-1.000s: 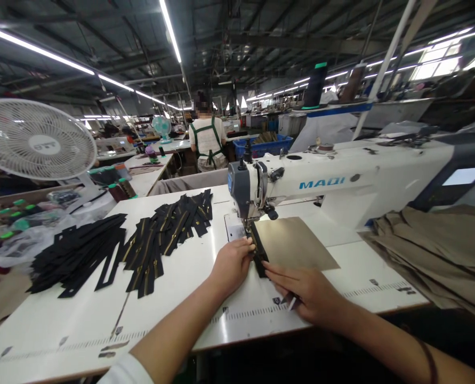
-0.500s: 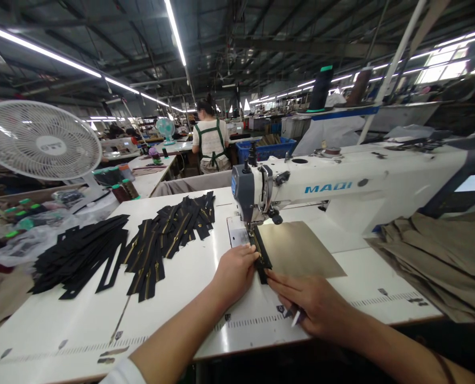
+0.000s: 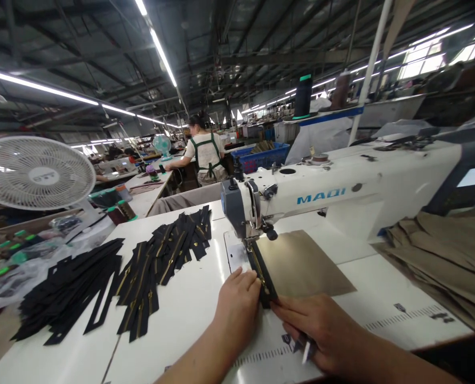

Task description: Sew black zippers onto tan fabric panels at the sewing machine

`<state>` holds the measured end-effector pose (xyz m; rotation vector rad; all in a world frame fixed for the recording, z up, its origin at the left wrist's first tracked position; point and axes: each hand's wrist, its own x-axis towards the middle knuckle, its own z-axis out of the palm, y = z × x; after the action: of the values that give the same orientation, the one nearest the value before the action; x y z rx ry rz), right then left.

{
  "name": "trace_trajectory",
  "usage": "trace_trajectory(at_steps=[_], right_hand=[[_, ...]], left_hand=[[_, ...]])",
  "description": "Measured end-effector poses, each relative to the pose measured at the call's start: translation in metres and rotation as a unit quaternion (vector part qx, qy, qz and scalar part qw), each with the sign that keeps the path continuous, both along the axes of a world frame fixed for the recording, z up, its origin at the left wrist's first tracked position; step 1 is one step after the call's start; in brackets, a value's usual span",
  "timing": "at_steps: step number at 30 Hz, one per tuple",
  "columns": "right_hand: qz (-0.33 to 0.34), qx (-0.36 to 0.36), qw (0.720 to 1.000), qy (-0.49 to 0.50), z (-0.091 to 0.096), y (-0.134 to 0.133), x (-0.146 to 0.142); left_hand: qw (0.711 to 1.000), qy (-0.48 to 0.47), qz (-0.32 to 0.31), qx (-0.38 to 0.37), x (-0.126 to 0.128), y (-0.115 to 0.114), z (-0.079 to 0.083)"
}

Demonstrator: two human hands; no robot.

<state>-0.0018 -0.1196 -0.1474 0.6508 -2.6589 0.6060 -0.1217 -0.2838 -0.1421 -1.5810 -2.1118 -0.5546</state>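
Note:
My left hand [image 3: 237, 304] lies curled on the white table [image 3: 189, 314], its fingertips pressing the left edge of a black zipper strip [image 3: 262, 274] with gold teeth. My right hand [image 3: 321, 333] rests flat at the strip's near end, fingers stretched toward it, with a small metal tool [image 3: 304, 349] tucked under the fingers. The strip lies along the edge of a tan fabric panel [image 3: 301, 264] and runs under the presser foot of the white MAQI sewing machine [image 3: 321, 192].
Piles of black zippers [image 3: 161, 256] and black strips [image 3: 69, 288] lie on the table to the left. A white fan [image 3: 35, 173] stands at the far left. Tan fabric [image 3: 445, 256] is heaped at the right. A person in a green apron [image 3: 205, 152] works at another table behind.
The view has tilted up and shifted, so both hands now sit lower in the frame. They stay on the zipper strip, whose visible length before the presser foot has grown.

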Motion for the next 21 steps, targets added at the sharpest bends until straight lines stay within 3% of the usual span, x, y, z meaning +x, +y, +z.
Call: trace_trajectory(at_steps=[7,17,21], right_hand=[[-0.005,-0.017,1.0,0.024,-0.003,0.003,-0.001],[0.006,0.011,1.0,0.007,-0.004,0.002,-0.002],[-0.004,-0.009,0.999,0.03,-0.008,0.006,-0.008]], left_hand=[[0.998,0.004,-0.016,-0.066,0.0,0.001,0.016],[0.997,-0.021,0.025,-0.066,0.006,0.001,0.009],[0.996,-0.028,0.037,-0.08,0.002,0.003,0.011]])
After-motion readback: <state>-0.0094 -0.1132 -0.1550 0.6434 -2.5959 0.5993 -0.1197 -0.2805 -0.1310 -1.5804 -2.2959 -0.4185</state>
